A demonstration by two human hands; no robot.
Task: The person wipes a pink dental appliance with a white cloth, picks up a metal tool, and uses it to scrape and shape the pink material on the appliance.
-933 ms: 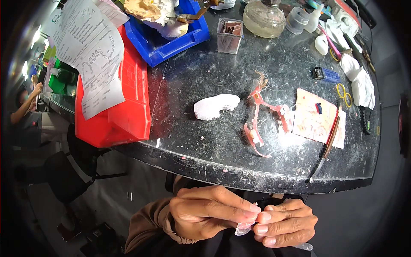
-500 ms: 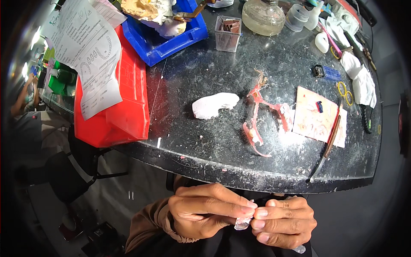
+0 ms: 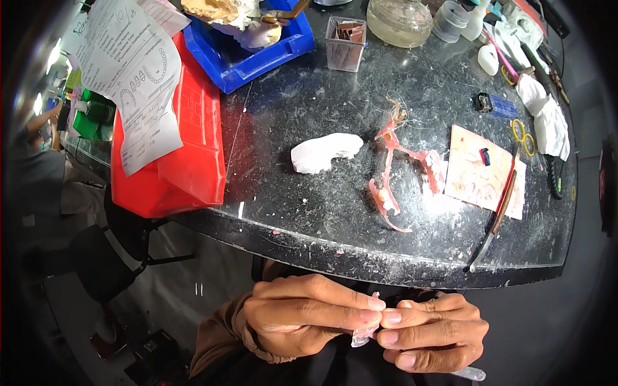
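Observation:
Both hands meet in front of me just below the table's edge. My left hand (image 3: 306, 315) is closed, pinching a small crinkled, clear-pinkish piece (image 3: 364, 336) between thumb and fingers. My right hand (image 3: 438, 331) is curled, its fingertips pressed against the same piece from the right. Below that hand a flat, pale, rounded end of something (image 3: 471, 374) sticks out; the rest of it is hidden in the palm. The fingers cover most of the small piece, so its full shape does not show.
On the dusty black table (image 3: 277, 212) lie a white plaster arch (image 3: 325, 153), a branching pink wax frame (image 3: 387, 170), a pink-smeared pad (image 3: 473, 170) and a wood-handled knife (image 3: 504, 202). A red bin (image 3: 193, 154) and blue bin (image 3: 235, 78) stand left, a lighter (image 3: 499, 106) right.
The pale rounded end below my right hand now sticks out further. My hands are still together on the small piece, with the right hand shifted slightly right.

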